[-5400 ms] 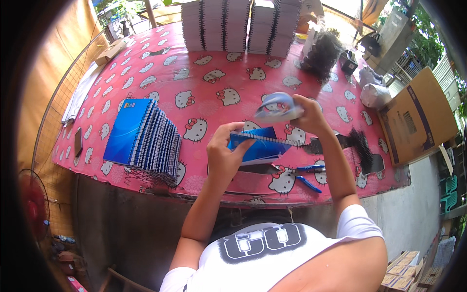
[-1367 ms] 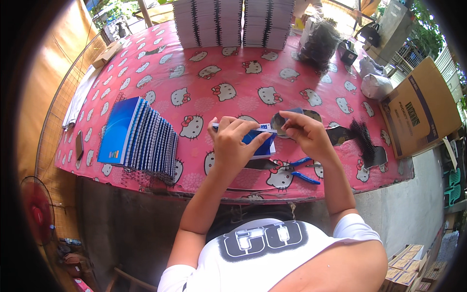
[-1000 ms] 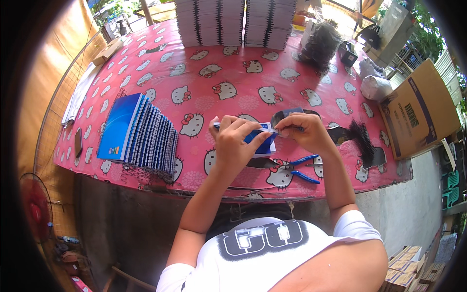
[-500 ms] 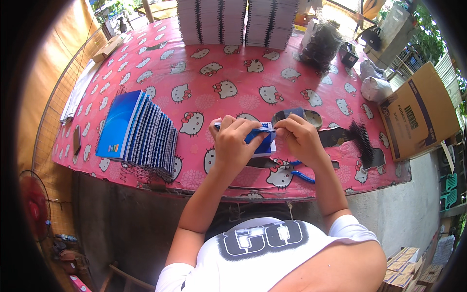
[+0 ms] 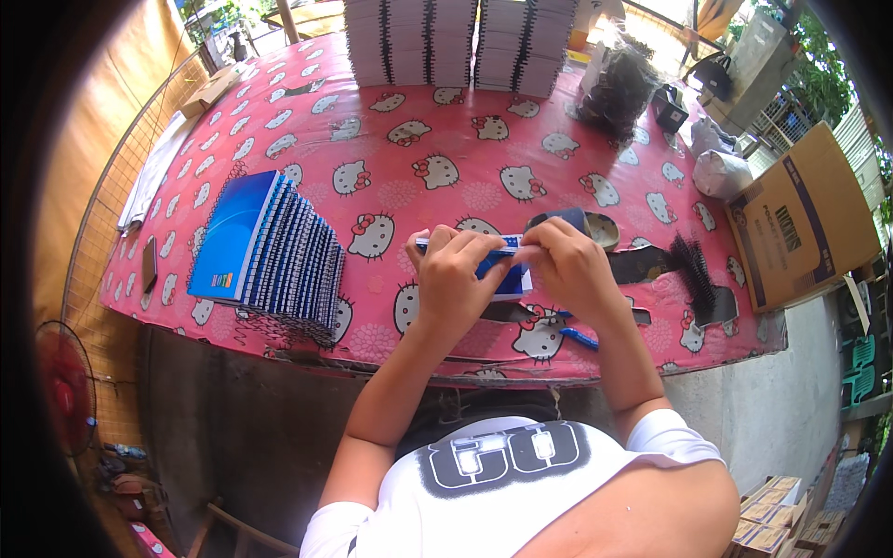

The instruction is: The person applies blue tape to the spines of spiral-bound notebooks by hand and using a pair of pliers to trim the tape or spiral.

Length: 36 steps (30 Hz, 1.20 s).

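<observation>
Fingers of the left hand (image 5: 456, 277) are bent over the small blue-covered, white-paged notebook (image 5: 510, 286), thumb opposing them, gripping it along its raised spine. On the right hand (image 5: 569, 268), thumb and fingertips draw together at the spine's three o'clock end; whether they close on anything is hidden. The notebook sits between both hands, towards the six o'clock edge of the pink patterned table covering (image 5: 446, 203). Compared with 1.4 seconds ago, the right hand has come in from apart to meet it, and that forearm now covers more of the blue-handled metal pliers (image 5: 580, 338) at four o'clock.
</observation>
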{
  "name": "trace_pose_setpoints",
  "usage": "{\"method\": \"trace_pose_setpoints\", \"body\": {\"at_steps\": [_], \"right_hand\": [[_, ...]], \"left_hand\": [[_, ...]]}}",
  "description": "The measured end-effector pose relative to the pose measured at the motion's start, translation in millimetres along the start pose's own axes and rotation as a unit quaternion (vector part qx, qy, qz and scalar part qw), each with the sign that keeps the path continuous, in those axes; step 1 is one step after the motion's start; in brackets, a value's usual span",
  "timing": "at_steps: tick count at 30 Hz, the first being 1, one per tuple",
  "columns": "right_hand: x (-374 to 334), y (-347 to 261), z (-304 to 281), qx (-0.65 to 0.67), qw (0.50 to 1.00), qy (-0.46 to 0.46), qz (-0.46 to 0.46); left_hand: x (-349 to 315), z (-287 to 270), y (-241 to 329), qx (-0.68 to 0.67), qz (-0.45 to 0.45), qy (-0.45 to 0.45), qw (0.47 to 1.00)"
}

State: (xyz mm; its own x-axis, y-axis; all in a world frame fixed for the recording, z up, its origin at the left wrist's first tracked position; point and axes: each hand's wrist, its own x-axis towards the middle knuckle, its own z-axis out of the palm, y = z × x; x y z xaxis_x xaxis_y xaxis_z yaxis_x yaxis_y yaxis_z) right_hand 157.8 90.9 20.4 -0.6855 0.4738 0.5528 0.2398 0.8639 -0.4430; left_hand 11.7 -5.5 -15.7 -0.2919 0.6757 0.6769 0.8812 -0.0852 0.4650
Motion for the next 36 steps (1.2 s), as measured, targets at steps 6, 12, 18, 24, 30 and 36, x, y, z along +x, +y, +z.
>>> {"method": "trace_pose_setpoints", "body": {"at_steps": [6,12,18,24,30,36], "right_hand": [[-2.6,-10.4,3.3,0.003,0.999,0.016,0.051],[-4.1,74.4,-37.8,-0.077,0.995,-0.057,0.022],[-42.8,182.9,-34.1,-0.196,0.964,-0.135,0.115],[6.2,124.7,-27.0,0.372,0.925,-0.070,-0.020],[13.9,130.5,-21.6,0.306,0.936,-0.119,0.126],[25.1,111.1,-11.4,0.372,0.908,-0.121,0.150]], "left_hand": [[-1.6,2.4,1.6,0.006,0.007,0.021,1.000],[-4.1,-7.6,-2.3,-0.025,0.007,-0.002,1.000],[16.8,4.3,1.2,-0.047,0.022,0.001,0.999],[15.4,3.8,-4.0,-0.047,0.000,-0.012,0.999],[19.6,2.3,-6.5,-0.077,-0.010,-0.046,0.996],[13.6,-0.4,-15.8,-0.105,-0.059,-0.011,0.993]]}}
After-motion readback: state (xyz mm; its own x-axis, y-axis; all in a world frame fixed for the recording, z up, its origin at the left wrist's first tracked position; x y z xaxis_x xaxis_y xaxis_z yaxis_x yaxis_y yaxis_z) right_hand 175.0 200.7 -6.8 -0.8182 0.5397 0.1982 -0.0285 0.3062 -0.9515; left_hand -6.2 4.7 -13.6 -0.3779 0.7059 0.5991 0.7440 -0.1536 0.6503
